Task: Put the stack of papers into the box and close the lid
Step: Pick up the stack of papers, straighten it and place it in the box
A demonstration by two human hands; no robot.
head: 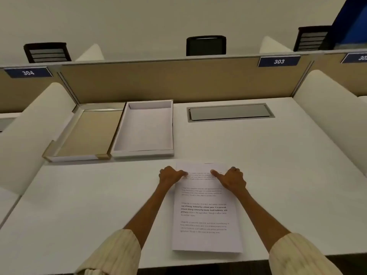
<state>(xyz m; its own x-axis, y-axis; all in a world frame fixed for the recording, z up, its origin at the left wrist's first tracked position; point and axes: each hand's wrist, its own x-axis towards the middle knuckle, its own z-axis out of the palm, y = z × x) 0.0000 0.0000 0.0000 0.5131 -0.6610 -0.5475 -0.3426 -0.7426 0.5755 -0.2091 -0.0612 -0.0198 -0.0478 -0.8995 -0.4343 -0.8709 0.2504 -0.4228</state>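
White printed stack of papers lies lower centre — left hand and right hand pinch its far edges, apparently gripping; open box sits upper left.

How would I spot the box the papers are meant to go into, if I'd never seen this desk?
Find the tan partition at the back of the white desk. Two shallow open trays lie side by side against it, on the left. The box is the right-hand one, white inside and nearer the stack of papers; its neighbour, the lid, has a tan inside.
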